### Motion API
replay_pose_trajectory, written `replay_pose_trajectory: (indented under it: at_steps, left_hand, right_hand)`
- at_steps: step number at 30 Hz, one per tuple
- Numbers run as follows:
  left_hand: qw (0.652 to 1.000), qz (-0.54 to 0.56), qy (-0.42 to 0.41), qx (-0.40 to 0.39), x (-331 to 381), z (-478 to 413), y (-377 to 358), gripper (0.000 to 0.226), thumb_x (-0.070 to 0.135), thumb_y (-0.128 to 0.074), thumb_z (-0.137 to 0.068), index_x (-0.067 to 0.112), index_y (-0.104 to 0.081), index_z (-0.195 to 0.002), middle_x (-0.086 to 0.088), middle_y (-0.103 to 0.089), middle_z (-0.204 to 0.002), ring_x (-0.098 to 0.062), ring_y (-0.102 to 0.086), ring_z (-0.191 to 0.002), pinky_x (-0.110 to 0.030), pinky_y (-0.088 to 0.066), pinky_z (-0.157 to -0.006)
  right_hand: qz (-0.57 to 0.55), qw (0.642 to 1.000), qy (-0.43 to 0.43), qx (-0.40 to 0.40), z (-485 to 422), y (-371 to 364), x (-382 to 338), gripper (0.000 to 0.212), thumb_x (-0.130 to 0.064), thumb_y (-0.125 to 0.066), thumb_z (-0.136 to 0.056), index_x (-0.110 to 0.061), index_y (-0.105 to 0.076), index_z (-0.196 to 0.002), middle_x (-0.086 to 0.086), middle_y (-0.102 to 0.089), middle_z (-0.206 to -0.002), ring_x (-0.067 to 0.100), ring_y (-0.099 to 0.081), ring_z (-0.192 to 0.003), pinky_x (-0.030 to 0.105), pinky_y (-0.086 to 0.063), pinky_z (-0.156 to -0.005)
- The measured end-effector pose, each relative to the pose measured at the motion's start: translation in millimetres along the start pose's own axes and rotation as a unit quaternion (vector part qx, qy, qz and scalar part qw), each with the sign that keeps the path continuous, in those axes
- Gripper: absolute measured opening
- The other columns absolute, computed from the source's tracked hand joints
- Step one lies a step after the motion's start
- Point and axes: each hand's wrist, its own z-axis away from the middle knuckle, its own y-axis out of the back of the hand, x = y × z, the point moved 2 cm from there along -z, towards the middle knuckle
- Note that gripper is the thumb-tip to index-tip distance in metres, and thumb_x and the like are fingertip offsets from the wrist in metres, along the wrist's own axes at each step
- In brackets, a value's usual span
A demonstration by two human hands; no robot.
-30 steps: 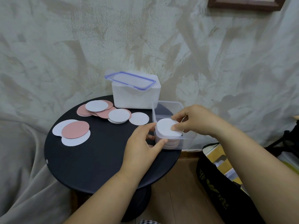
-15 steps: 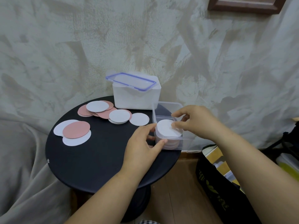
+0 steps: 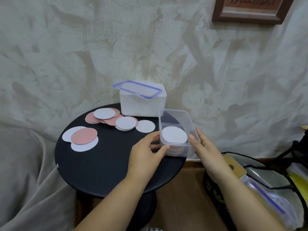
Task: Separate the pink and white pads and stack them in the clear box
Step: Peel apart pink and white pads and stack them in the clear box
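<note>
free — near half, black table [image 3: 103, 169] | blocked — white tub [image 3: 141, 106] back, clear box [image 3: 174, 111] right, loose pads [image 3: 84, 138] left

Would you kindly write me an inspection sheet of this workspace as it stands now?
Surface: round black table on a pedestal.
Job's things: clear box at the table's right edge, white pad topping the stack inside; pink and white loose pads lie overlapping at left and rear.
Clutter: white container with blue-rimmed lid lying on it.
Grippers: left hand grips the box's near-left corner; right hand rests flat against its right wall.
Cables: nothing seen.
Surroundings: draped cloth, framed picture, black bag on the floor.
</note>
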Motion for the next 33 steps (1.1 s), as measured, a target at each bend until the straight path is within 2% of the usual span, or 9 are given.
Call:
replay_pose_trajectory:
  at_steps: [2, 5, 6, 10, 14, 16, 21, 26, 33]
  left_hand:
    - [1.0, 0.009, 0.008, 0.008, -1, 1, 3, 0.041, 0.014, -0.072, -0.079, 0.047, -0.055, -0.097, 0.021, -0.065, -0.098, 0.009, -0.063, -0.084, -0.005, -0.046, -0.073]
    - [1.0, 0.002, 0.013, 0.023, 0, 3, 9, 0.036, 0.013, -0.068, -0.082, 0.044, -0.055, -0.095, 0.019, -0.065, -0.097, 0.009, -0.062, -0.085, -0.002, -0.044, -0.071]
    - [1.0, -0.001, 0.013, 0.028, -1, 4, 11, 0.035, 0.012, -0.066, -0.083, 0.044, -0.055, -0.094, 0.019, -0.065, -0.097, 0.01, -0.061, -0.085, -0.001, -0.043, -0.069]
    - [0.999, -0.013, 0.032, 0.04, -7, 9, 18, 0.033, 0.015, -0.061, -0.086, 0.032, -0.057, -0.115, 0.017, -0.06, -0.109, 0.009, -0.058, -0.092, 0.0, -0.041, -0.068]
    - [0.996, -0.005, 0.051, 0.073, -2, 20, 16, 0.052, 0.015, -0.06, -0.087, 0.023, -0.04, -0.135, 0.014, -0.037, -0.127, 0.009, -0.047, -0.104, -0.006, -0.044, -0.08]
    - [0.995, -0.012, 0.037, 0.09, 6, 30, 9, 0.057, 0.015, -0.063, -0.084, 0.025, -0.039, -0.135, 0.014, -0.03, -0.126, 0.013, -0.042, -0.108, -0.017, -0.043, -0.091]
    - [0.997, -0.033, 0.026, 0.065, 16, 38, -12, 0.079, 0.038, -0.074, -0.068, 0.033, -0.033, -0.135, 0.02, -0.021, -0.126, -0.01, -0.034, -0.125, -0.032, -0.039, -0.103]
    - [0.998, -0.031, 0.025, 0.057, 17, 34, -13, 0.084, 0.031, -0.078, -0.069, 0.028, -0.03, -0.139, 0.021, -0.013, -0.135, -0.007, -0.027, -0.133, -0.026, -0.033, -0.109]
    - [0.996, 0.032, 0.062, 0.052, 9, 26, 7, 0.067, 0.017, -0.075, -0.075, 0.023, -0.043, -0.133, 0.012, -0.027, -0.131, -0.005, -0.045, -0.119, -0.021, -0.039, -0.101]
  right_hand:
    - [-0.027, 1.0, -0.003, 0.012, 5, -5, 0, 0.042, -0.041, -0.051, -0.087, -0.043, -0.037, -0.127, -0.035, -0.047, -0.119, -0.016, -0.046, -0.11, 0.01, -0.037, -0.092]
    - [-0.07, 0.997, 0.002, 0.023, 13, -13, -1, 0.023, -0.03, -0.05, -0.09, -0.047, -0.047, -0.104, -0.04, -0.059, -0.095, -0.024, -0.052, -0.093, 0.001, -0.042, -0.078]
    - [-0.081, 0.996, 0.004, 0.027, 17, -16, -1, 0.022, -0.032, -0.052, -0.087, -0.045, -0.048, -0.104, -0.038, -0.059, -0.096, -0.02, -0.054, -0.097, 0.005, -0.044, -0.083]
    - [-0.127, 0.989, -0.004, 0.078, 30, -25, 8, 0.074, -0.042, -0.056, -0.074, -0.027, -0.03, -0.141, -0.016, -0.047, -0.13, 0.009, -0.048, -0.123, 0.032, -0.037, -0.107]
    - [-0.148, 0.98, -0.006, 0.133, 10, -14, 6, 0.051, -0.028, -0.047, -0.094, -0.021, -0.03, -0.142, 0.004, -0.041, -0.143, 0.013, -0.045, -0.126, 0.028, -0.037, -0.103]
    - [-0.118, 0.982, -0.002, 0.144, -17, -3, 1, 0.052, -0.032, -0.043, -0.096, -0.019, -0.027, -0.144, 0.004, -0.034, -0.148, 0.01, -0.039, -0.127, 0.03, -0.033, -0.107]
    - [-0.069, 0.991, -0.026, 0.111, -72, 6, -7, 0.059, -0.04, -0.045, -0.095, -0.017, -0.025, -0.145, 0.0, -0.031, -0.15, 0.015, -0.032, -0.136, 0.038, -0.025, -0.114]
    - [-0.002, 0.996, -0.024, 0.09, -66, -1, -1, 0.051, -0.032, -0.049, -0.094, -0.016, -0.035, -0.141, 0.0, -0.043, -0.14, 0.01, -0.044, -0.113, 0.025, -0.034, -0.092]
    - [-0.005, 0.993, -0.01, 0.12, -15, 11, 9, 0.05, -0.032, -0.051, -0.093, -0.028, -0.036, -0.14, -0.015, -0.045, -0.124, 0.008, -0.043, -0.119, 0.03, -0.035, -0.101]
